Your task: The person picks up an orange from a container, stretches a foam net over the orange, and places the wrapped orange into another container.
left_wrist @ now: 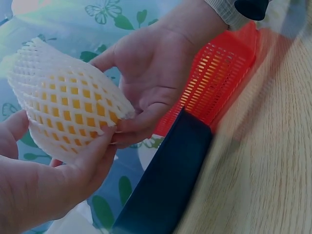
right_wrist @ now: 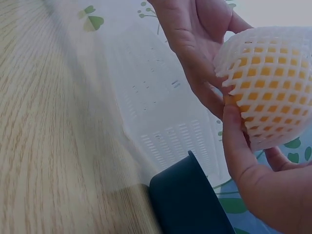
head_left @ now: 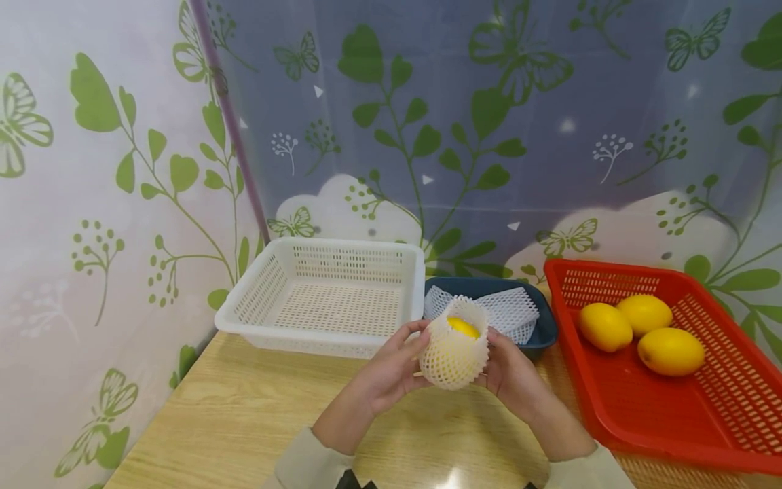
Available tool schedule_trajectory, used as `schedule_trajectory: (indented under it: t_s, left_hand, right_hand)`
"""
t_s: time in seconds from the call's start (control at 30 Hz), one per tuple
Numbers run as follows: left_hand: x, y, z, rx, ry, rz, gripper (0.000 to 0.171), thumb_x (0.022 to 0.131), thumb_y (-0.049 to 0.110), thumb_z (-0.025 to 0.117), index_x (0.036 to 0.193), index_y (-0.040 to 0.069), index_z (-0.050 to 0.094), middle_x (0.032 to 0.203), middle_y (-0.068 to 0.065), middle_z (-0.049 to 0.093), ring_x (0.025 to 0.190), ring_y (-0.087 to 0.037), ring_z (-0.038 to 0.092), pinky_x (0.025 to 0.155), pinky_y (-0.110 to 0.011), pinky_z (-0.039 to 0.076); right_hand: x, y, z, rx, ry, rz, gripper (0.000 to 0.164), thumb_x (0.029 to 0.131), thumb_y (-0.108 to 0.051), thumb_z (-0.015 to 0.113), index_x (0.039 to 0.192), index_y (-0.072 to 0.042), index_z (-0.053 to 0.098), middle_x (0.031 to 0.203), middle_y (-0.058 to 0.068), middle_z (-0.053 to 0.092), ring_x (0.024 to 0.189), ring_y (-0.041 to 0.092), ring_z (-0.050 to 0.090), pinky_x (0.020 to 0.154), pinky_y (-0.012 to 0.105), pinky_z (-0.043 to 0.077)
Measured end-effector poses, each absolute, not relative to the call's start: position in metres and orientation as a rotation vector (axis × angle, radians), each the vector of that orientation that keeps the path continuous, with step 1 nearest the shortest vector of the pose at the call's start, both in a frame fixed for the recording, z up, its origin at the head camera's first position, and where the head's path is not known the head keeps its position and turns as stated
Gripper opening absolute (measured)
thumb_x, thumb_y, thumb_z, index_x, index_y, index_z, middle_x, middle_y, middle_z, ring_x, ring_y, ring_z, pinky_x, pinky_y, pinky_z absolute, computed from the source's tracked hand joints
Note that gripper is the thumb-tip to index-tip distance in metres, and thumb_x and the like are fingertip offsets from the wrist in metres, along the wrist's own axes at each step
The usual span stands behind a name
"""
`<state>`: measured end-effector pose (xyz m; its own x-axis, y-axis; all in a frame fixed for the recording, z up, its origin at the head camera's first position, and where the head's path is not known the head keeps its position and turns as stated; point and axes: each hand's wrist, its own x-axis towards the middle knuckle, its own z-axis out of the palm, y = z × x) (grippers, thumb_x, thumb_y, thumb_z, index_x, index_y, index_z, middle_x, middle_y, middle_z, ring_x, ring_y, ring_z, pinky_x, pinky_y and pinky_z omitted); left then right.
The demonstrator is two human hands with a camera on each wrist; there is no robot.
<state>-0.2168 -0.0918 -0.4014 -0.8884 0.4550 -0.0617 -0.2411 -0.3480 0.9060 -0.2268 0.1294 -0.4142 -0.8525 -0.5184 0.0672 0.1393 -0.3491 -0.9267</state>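
A yellow lemon (head_left: 464,327) sits inside a white foam net sleeve (head_left: 451,360), held up over the table between both hands. My left hand (head_left: 391,370) grips the sleeve from the left, and my right hand (head_left: 516,377) grips it from the right. In the head view the sleeve's open end is at the top, with the lemon showing through it. Seen from the left wrist, the mesh (left_wrist: 73,107) stretches round the fruit, fingers of both hands meeting at one end. The right wrist view shows the wrapped lemon (right_wrist: 273,87) with fingertips at its edge.
Behind the hands, a dark blue bin (head_left: 546,322) holds more white foam nets (head_left: 510,309). A white perforated basket (head_left: 320,343) stands at left. On the right, a red basket (head_left: 666,414) contains three lemons (head_left: 671,352). Patterned cloth (head_left: 440,136) hangs behind the wooden table (head_left: 244,407).
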Motion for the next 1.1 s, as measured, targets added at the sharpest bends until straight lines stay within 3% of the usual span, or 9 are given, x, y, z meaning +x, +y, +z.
schedule_trajectory:
  t_s: [0.37, 0.6, 0.8, 1.1]
  left_hand:
    - [-0.2174, -0.0944, -0.4016, 0.305, 1.443, 2.278, 0.041, 0.100, 0.007, 0.052, 0.136, 0.014, 0.034, 0.122, -0.007, 0.055, 0.096, -0.016, 0.059, 0.079, -0.030, 0.053]
    - [-0.2168, -0.0921, -0.3990, 0.260, 1.453, 2.262, 0.033, 0.101, 0.020, 0.051, 0.132, 0.015, 0.039, 0.123, -0.010, 0.053, 0.097, -0.019, 0.060, 0.079, -0.032, 0.054]
    - [-0.2161, -0.0912, -0.3972, 0.260, 1.460, 2.250, 0.040, 0.101, 0.034, 0.052, 0.133, 0.015, 0.038, 0.127, -0.010, 0.051, 0.099, -0.021, 0.060, 0.079, -0.032, 0.053]
    - [-0.2163, -0.0904, -0.3990, 0.275, 1.459, 2.251, 0.042, 0.101, 0.036, 0.050, 0.135, 0.014, 0.037, 0.133, -0.011, 0.048, 0.108, -0.024, 0.057, 0.087, -0.041, 0.052]
  right_hand:
    - [-0.2275, 0.1307, -0.4136, -0.559, 1.389, -2.269, 0.039, 0.107, -0.037, 0.020, 0.125, -0.029, 0.054, 0.112, -0.008, 0.063, 0.095, 0.011, 0.061, 0.083, 0.026, 0.053]
    - [-0.2266, 0.1320, -0.4150, -0.593, 1.398, -2.270, 0.038, 0.107, -0.032, 0.020, 0.126, -0.027, 0.052, 0.114, -0.007, 0.062, 0.097, 0.011, 0.060, 0.085, 0.026, 0.053]
    - [-0.2250, 0.1318, -0.4152, -0.541, 1.491, -2.266, 0.033, 0.107, -0.033, 0.023, 0.126, -0.029, 0.050, 0.116, -0.008, 0.059, 0.100, 0.011, 0.058, 0.087, 0.027, 0.052]
    - [-0.2234, 0.1289, -0.4134, -0.452, 1.545, -2.273, 0.031, 0.106, -0.036, 0.026, 0.127, -0.026, 0.046, 0.118, -0.005, 0.057, 0.102, 0.015, 0.058, 0.088, 0.031, 0.053]
